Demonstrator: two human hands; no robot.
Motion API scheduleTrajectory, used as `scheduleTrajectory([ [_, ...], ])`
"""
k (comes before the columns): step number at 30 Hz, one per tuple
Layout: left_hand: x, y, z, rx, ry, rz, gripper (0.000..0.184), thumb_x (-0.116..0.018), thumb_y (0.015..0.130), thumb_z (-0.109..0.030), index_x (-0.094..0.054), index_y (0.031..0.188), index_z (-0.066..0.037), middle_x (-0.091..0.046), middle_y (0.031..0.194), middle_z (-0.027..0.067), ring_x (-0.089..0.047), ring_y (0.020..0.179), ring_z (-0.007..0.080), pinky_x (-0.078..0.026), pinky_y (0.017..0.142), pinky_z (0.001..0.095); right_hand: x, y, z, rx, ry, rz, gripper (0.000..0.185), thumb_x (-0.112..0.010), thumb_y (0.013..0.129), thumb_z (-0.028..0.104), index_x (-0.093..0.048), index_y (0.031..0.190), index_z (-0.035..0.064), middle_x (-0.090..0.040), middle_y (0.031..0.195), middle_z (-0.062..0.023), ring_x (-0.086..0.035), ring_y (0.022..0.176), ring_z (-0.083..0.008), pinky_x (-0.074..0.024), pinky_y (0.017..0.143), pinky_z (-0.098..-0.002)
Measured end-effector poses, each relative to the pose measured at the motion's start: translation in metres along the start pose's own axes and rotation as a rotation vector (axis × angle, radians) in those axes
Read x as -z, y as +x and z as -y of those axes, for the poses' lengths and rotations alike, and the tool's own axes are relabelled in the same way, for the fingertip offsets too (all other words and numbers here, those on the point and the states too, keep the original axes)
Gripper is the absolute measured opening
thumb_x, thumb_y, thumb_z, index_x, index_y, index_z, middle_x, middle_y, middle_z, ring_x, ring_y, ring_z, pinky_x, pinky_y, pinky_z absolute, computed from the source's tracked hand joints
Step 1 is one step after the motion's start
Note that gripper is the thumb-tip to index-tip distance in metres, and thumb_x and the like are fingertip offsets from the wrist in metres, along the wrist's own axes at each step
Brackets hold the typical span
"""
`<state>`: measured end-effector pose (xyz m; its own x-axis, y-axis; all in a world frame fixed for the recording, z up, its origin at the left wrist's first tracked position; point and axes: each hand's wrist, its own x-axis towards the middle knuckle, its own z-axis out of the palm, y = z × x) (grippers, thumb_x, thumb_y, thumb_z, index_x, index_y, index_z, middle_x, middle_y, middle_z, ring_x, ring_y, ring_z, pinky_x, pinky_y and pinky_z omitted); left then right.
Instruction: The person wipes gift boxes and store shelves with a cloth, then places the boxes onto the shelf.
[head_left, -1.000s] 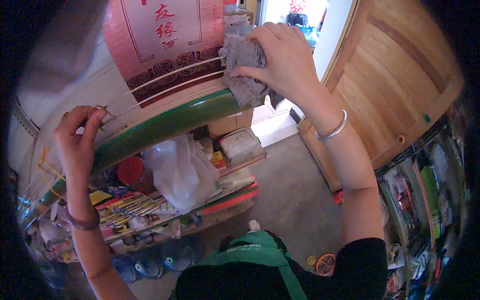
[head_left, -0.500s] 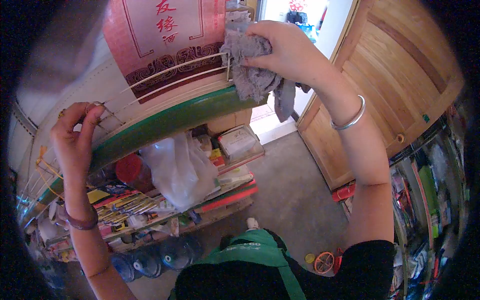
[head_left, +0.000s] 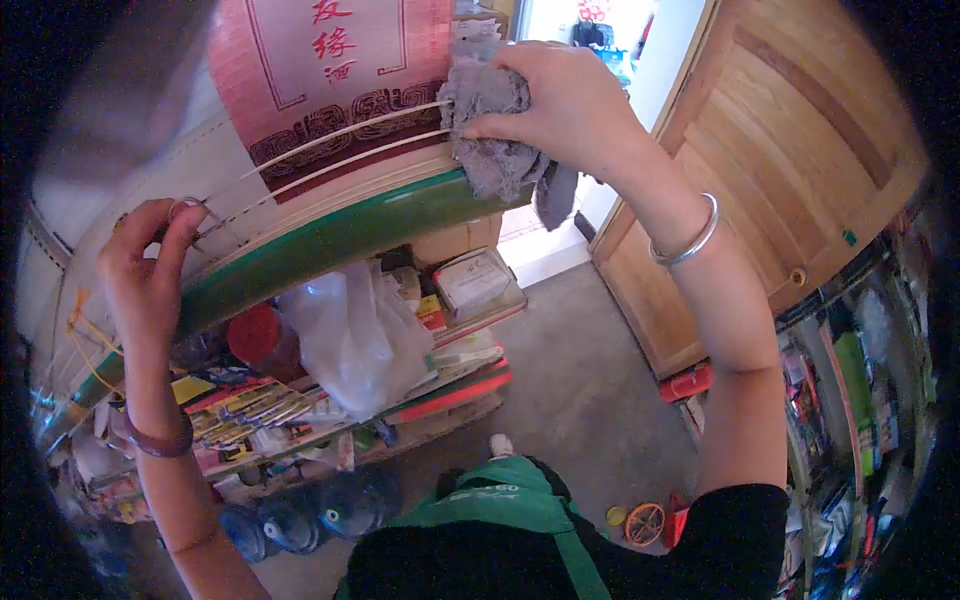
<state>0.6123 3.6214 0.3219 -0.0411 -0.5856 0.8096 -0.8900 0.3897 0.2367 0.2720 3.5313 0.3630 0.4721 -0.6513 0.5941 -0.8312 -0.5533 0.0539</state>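
My right hand grips a crumpled grey cloth. The cloth is wrapped against the right end of a thin white wire rail on the shelf's front edge, and one corner hangs down. At the rail's left end, my left hand is closed, thumb and forefinger pinched on the wire. Just behind the rail stands a pink and dark-red box with red characters. A green strip runs along the shelf edge below both hands.
Beneath are a white plastic bag, a red-lidded jar and a small white box on a lower shelf. Large blue water bottles stand on the floor. A wooden door is at right, beside stocked shelves.
My right hand and the cloth have shifted slightly left along the rail, and its fingers have changed position on the cloth. My left hand stays at the rail's left end.
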Motion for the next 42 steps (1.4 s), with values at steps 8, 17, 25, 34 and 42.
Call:
scheduleTrajectory([
  [8, 0.002, -0.001, 0.001, 0.070, -0.006, 0.025, 0.018, -0.069, 0.081, -0.015, -0.066, 0.087, 0.001, -0.066, 0.078, 0.0055, -0.058, 0.070, 0.0099, -0.045, 0.066, 0.0230, -0.008, 0.001, -0.007, 0.087, 0.017, -0.069, 0.042, -0.075, 0.066, 0.028, -0.063, 0.098, 0.0032, -0.064, 0.094, -0.0166, -0.062, 0.087, -0.0334, -0.0490, 0.078, -0.0370],
  [17, 0.001, -0.004, 0.006, 0.056, -0.034, 0.011, 0.017, -0.069, 0.082, -0.014, -0.066, 0.088, 0.001, -0.066, 0.079, 0.0051, -0.057, 0.070, 0.0101, -0.045, 0.066, 0.0237, -0.005, 0.001, -0.007, 0.049, 0.055, -0.031, 0.042, -0.074, 0.066, 0.027, -0.063, 0.100, 0.0031, -0.064, 0.094, -0.0170, -0.062, 0.088, -0.0328, -0.0488, 0.080, -0.0372],
  [25, 0.001, -0.001, 0.001, 0.065, -0.045, 0.023, 0.018, -0.068, 0.083, -0.016, -0.066, 0.088, 0.001, -0.065, 0.077, 0.0041, -0.057, 0.070, 0.0094, -0.045, 0.066, 0.0232, -0.005, -0.004, -0.051, -0.140, 0.541, -0.300, 0.042, -0.066, 0.072, 0.027, -0.063, 0.106, 0.0030, -0.066, 0.092, -0.0173, -0.065, 0.082, -0.0269, -0.0504, 0.077, -0.0367],
  [34, 0.001, -0.002, 0.002, 0.090, 0.009, 0.033, 0.018, -0.067, 0.083, -0.017, -0.066, 0.087, 0.000, -0.065, 0.076, 0.0047, -0.057, 0.070, 0.0101, -0.045, 0.066, 0.0233, -0.022, -0.070, -0.011, -0.107, 0.306, -0.798, 0.026, -0.068, 0.065, 0.006, -0.062, 0.090, 0.0023, -0.062, 0.086, -0.0148, -0.060, 0.079, -0.0298, -0.0486, 0.073, -0.0367],
  [42, -0.001, -0.001, 0.005, 0.017, -0.003, 0.019, 0.018, -0.068, 0.083, -0.016, -0.065, 0.088, 0.001, -0.065, 0.075, 0.0055, -0.057, 0.070, 0.0108, -0.044, 0.066, 0.0234, -0.040, -0.047, 0.024, 0.139, -0.124, -0.404, 0.040, -0.068, 0.058, 0.008, -0.063, 0.098, 0.0052, -0.055, 0.093, -0.0099, -0.051, 0.092, -0.0289, -0.0432, 0.080, -0.0387],
])
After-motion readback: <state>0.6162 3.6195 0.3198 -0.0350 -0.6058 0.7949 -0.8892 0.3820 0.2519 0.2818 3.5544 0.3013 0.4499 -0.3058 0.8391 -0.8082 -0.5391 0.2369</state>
